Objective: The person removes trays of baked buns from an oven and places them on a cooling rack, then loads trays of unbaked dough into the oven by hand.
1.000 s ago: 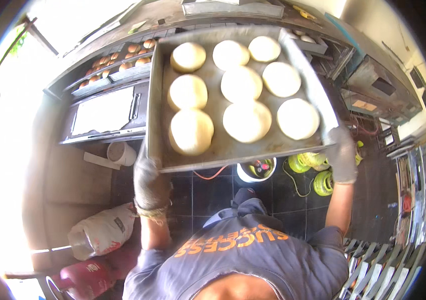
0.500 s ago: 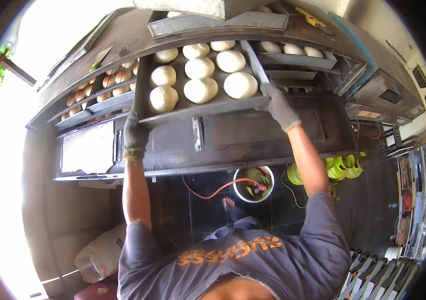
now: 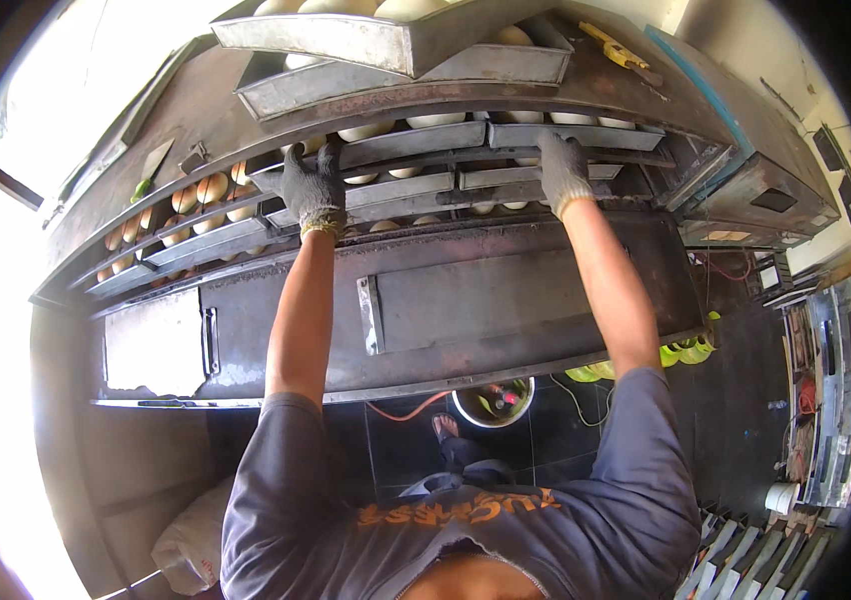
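Observation:
Both my hands wear grey knitted gloves and reach to the front of a dark metal oven (image 3: 506,300). My left hand (image 3: 314,188) is open, its fingers apart at the left end of a metal tray (image 3: 406,146) of pale dough balls. My right hand (image 3: 564,168) lies open against the front of the neighbouring tray (image 3: 621,137), which also holds dough balls. The trays sit inside the oven's long opening, so most of their contents are hidden. A lower tray (image 3: 396,196) shows beneath them.
Browned buns (image 3: 210,190) fill trays at the oven's left. On top, stacked dough trays (image 3: 311,36) overhang the front, and a yellow-handled tool (image 3: 611,45) lies to the right. Below are a white bucket (image 3: 494,408), an orange hose (image 3: 411,409) and green gas cylinders (image 3: 686,352).
The dough tray that both hands held in front of the oven has moved forward into the opening. My fingers have come off its sides, and my left hand has shifted right and forward.

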Action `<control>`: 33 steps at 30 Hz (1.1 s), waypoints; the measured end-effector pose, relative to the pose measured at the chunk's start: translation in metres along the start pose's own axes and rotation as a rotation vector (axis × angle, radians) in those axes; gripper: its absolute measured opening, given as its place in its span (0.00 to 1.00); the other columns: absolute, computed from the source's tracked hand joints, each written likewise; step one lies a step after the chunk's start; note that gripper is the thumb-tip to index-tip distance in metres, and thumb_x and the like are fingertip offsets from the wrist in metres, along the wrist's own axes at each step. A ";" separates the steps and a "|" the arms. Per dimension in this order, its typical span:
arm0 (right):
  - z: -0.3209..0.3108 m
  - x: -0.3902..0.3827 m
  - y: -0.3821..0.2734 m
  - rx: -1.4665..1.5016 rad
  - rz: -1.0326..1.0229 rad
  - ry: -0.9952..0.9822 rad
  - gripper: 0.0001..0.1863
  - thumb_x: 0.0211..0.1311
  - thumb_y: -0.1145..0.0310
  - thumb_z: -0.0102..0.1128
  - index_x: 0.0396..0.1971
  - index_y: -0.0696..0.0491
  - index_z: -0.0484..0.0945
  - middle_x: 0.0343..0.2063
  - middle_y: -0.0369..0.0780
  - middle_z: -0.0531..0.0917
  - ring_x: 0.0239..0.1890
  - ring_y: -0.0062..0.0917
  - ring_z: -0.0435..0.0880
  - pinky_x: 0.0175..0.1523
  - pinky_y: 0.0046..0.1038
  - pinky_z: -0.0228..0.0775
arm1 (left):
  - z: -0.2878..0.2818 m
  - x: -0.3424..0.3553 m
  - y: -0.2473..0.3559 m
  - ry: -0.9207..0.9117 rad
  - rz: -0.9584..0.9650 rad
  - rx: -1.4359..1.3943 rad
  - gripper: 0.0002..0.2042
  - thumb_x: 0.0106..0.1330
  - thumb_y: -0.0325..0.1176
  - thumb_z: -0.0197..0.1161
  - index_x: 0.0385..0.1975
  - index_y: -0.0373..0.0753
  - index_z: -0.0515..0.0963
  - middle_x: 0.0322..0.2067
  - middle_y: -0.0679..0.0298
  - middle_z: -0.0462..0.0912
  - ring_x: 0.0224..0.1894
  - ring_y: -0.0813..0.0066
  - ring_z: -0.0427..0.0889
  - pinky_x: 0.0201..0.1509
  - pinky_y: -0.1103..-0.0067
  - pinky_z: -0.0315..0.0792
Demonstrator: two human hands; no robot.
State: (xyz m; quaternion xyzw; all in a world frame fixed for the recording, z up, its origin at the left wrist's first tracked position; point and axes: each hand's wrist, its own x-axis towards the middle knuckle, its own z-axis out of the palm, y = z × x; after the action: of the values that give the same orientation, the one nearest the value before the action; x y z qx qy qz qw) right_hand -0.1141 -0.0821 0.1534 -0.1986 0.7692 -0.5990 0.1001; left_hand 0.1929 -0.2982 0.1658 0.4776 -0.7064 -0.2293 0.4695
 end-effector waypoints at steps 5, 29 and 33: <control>-0.020 -0.087 -0.103 0.391 0.041 -0.552 0.23 0.69 0.52 0.57 0.55 0.55 0.77 0.49 0.44 0.82 0.43 0.29 0.84 0.47 0.33 0.81 | -0.044 -0.014 -0.035 -0.074 0.177 -0.157 0.30 0.63 0.47 0.69 0.61 0.33 0.75 0.63 0.40 0.74 0.65 0.40 0.72 0.68 0.65 0.67; -0.055 -0.491 -0.113 -0.057 -0.333 -0.092 0.15 0.61 0.83 0.52 0.47 0.65 0.77 0.49 0.44 0.81 0.50 0.33 0.83 0.51 0.35 0.81 | -0.499 -0.125 -0.123 -0.505 -0.266 -1.258 0.25 0.75 0.42 0.52 0.67 0.37 0.68 0.59 0.52 0.76 0.56 0.58 0.79 0.61 0.65 0.73; 0.007 -0.585 -0.109 -0.358 -0.686 -0.216 0.21 0.52 0.88 0.51 0.49 0.69 0.77 0.56 0.49 0.81 0.52 0.30 0.82 0.58 0.29 0.73 | -0.583 -0.176 -0.198 -0.528 -0.067 -0.833 0.21 0.68 0.25 0.63 0.61 0.31 0.74 0.51 0.56 0.83 0.48 0.70 0.82 0.52 0.78 0.76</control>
State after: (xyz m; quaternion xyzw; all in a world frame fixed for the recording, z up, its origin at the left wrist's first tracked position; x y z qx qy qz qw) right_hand 0.4363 0.1388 0.2068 -0.5200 0.7354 -0.4300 -0.0616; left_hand 0.8163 -0.1557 0.1990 0.1974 -0.6339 -0.6202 0.4177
